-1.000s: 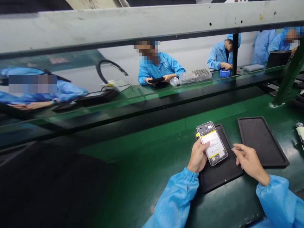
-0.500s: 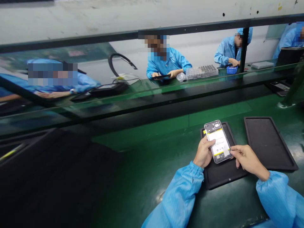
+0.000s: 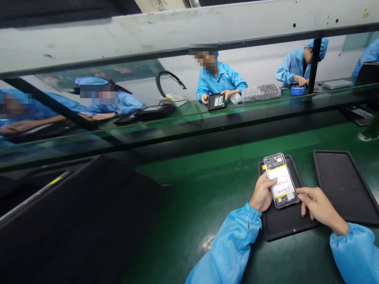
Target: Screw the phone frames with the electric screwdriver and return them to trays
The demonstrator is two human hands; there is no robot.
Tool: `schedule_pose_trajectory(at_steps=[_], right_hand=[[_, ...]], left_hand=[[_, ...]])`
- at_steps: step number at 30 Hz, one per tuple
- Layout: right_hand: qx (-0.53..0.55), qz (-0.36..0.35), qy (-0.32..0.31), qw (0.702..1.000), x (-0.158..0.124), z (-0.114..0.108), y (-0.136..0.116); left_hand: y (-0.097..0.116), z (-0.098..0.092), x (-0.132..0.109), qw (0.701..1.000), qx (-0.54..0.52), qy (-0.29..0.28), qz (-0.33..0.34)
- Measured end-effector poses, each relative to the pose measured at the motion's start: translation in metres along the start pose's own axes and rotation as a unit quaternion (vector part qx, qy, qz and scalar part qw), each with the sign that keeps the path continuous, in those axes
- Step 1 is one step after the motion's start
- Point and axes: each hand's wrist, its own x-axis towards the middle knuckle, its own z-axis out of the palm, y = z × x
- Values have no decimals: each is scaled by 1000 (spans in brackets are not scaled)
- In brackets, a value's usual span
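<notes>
My left hand (image 3: 262,193) grips the left edge of an opened phone (image 3: 281,180), whose white battery with yellow strips faces up. The phone is held just above a black tray (image 3: 284,221) on the green belt. My right hand (image 3: 317,204) rests at the phone's lower right corner, thumb and forefinger touching its edge, the other fingers curled. Both arms wear blue sleeves.
A second black tray (image 3: 343,185) lies to the right on the green belt (image 3: 189,205). A dark panel (image 3: 74,221) fills the left foreground. Across a raised rail (image 3: 177,118), several people in blue coats work; one holds a tray with a phone (image 3: 216,101).
My right hand has come in from beside the phone to touch its lower right corner. The view has swung left. The person opposite has tilted a tray up.
</notes>
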Motion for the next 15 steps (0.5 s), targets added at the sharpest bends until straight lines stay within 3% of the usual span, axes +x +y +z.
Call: schedule_pose_trajectory(at_steps=[15], right_hand=[[39, 0, -8, 999, 3, 0, 7]], left_hand=[[0, 0, -1, 1000, 7, 1, -7]])
